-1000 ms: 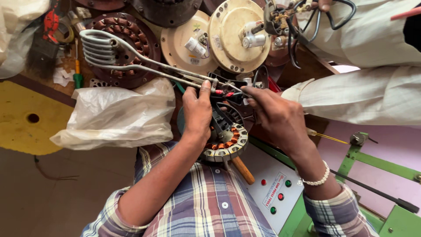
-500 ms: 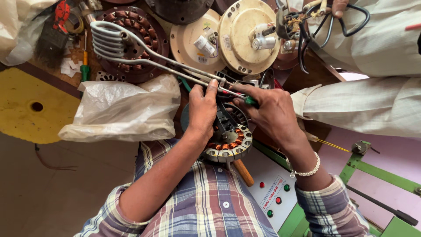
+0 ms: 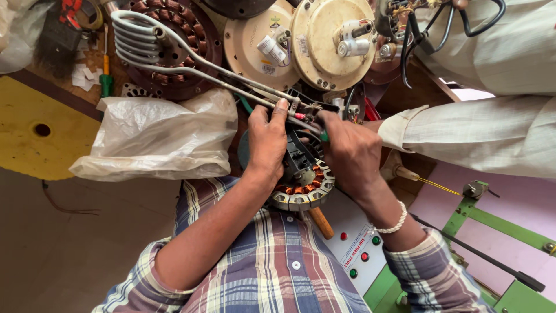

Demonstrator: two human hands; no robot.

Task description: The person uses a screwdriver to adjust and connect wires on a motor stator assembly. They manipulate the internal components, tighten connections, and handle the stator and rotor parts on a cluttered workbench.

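Hands meet over stator (image 3: 304,188), a round laminated core with copper windings, resting against the plaid-shirted lap below the cluttered bench. Left hand (image 3: 267,142) pinches closed on metal heating-element rods (image 3: 231,81) where they join a black terminal block (image 3: 313,110). Right hand (image 3: 350,153) is closed around a small green-handled tool (image 3: 324,137) at the same block. Judgement: stator is heavy and rigid, best held by its steel rim; windings and thin leads look fragile. Rods are stiff. White plastic bag (image 3: 156,136) lies beside.
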